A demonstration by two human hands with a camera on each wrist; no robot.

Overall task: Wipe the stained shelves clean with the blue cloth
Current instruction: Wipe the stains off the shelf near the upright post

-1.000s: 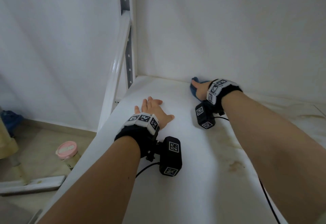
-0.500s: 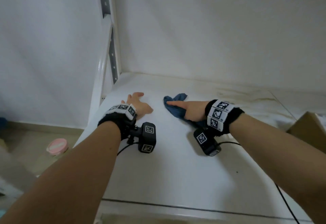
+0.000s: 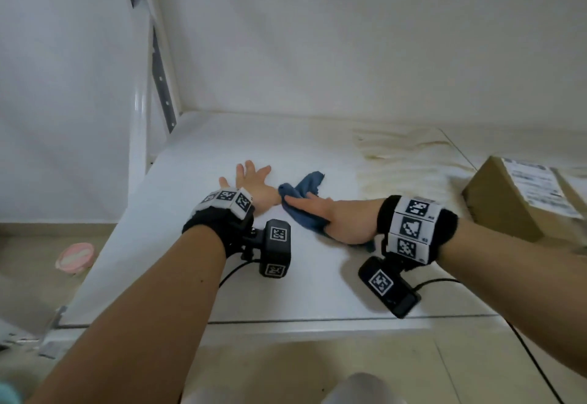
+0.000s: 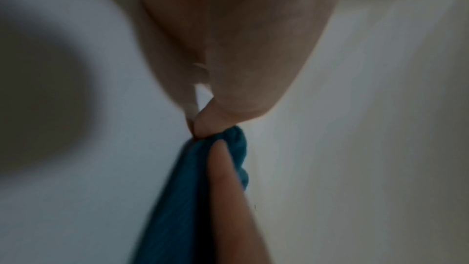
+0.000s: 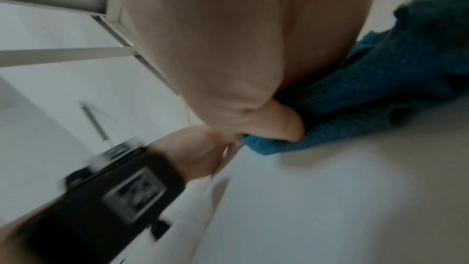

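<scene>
Right hand (image 3: 336, 217) reaching leftward, fingers straight, pressing the blue cloth (image 3: 301, 195) flat on the white shelf (image 3: 317, 283), left hand (image 3: 254, 187) splayed flat beside it, brown stains (image 3: 397, 155) far right.

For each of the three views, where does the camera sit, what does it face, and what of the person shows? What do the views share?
Head: worn high, facing down at the white shelf; both forearms, left hand flat, right hand on the blue cloth.
Left wrist: under the left palm, facing along it toward the cloth and a right fingertip.
Right wrist: under the right palm, facing the left wristband.
Shared: cloth and shelf.
</scene>
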